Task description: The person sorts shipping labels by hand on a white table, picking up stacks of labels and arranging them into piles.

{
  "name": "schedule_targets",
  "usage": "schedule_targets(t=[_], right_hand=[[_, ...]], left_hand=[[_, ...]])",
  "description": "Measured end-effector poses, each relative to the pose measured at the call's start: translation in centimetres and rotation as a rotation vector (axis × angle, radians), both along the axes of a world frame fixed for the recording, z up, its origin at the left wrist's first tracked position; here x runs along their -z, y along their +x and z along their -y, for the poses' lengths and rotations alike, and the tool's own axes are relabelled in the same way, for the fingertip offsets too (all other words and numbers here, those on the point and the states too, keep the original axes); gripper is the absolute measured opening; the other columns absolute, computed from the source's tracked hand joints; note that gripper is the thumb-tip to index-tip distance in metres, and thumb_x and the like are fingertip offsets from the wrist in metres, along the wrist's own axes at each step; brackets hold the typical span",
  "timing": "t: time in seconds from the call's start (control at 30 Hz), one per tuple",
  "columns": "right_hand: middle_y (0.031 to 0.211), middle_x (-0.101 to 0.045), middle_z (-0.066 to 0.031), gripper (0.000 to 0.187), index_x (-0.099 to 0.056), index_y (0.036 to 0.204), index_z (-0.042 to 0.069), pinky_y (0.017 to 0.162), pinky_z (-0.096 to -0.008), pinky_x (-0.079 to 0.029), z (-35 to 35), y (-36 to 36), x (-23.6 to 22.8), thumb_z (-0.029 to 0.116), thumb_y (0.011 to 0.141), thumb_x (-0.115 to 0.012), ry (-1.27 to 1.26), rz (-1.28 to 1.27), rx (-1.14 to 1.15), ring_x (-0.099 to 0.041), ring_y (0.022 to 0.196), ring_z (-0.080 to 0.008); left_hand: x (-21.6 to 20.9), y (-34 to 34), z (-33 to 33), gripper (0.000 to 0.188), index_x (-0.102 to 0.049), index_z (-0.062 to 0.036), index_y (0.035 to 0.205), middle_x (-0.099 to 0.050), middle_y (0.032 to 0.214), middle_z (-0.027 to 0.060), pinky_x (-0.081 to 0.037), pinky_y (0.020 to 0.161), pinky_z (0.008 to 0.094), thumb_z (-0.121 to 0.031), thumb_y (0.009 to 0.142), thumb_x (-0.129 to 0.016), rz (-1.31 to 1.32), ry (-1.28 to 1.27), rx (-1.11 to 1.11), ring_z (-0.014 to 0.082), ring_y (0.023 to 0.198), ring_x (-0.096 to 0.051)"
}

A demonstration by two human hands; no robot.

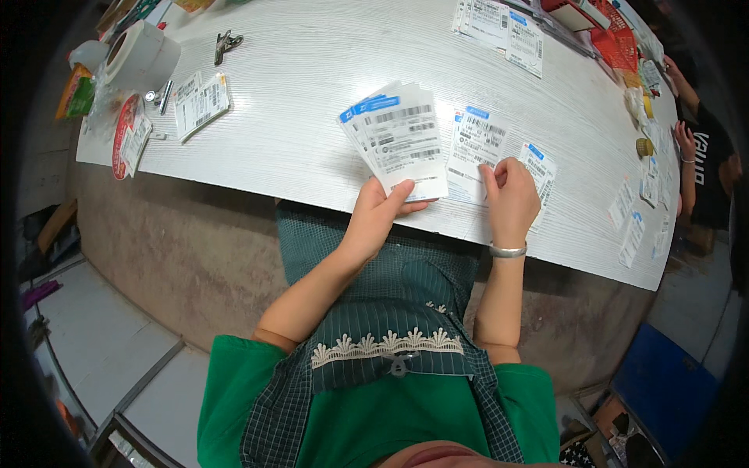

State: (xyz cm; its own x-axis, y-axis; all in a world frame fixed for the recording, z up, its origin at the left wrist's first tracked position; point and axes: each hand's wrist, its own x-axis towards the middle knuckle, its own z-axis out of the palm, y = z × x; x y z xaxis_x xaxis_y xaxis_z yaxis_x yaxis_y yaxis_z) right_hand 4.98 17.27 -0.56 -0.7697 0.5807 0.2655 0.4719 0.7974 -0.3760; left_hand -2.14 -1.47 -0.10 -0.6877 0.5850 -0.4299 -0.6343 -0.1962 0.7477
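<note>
- Centre of the frame: the left hand (376,214) has its grip closed on a fanned stack of labels (407,144).
- Right of centre: the right hand (513,195), fingers bent, is over a blue-topped label (477,136) on the table (289,117); whether its grip pinches it, I cannot tell.
- Upper left: a metal clip (226,47).
</note>
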Motion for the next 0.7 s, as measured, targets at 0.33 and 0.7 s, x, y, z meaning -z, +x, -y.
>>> schedule_targets(t=[0.33,0.7], right_hand=[[0.061,-0.052,-0.0046,0.027,-0.052,0.066,0.004,0.048,-0.0286,-0.038,1.8,0.6,0.0,0.02,0.076,-0.072,-0.435,-0.192,-0.055,-0.049,0.052,-0.0167],[0.062,-0.052,-0.0037,0.024,-0.054,0.069,0.004,0.05,-0.0278,-0.039,3.4,0.0,-0.8,0.019,0.078,-0.071,-0.458,-0.216,-0.152,-0.049,0.053,-0.016]], left_hand=[[-0.3,-0.1,0.0,0.035,-0.043,0.0091,0.122,-0.057,0.117,0.0173,-0.055,0.082,0.0293,-0.007,0.092,-0.052,-0.016,-0.032,0.053,0.0202,0.094,-0.063],[1.2,0.4,0.1,0.032,-0.046,0.0078,0.12,-0.059,0.114,0.0168,-0.054,0.079,0.0267,-0.007,0.092,-0.052,-0.058,-0.038,0.04,0.0186,0.095,-0.063]])
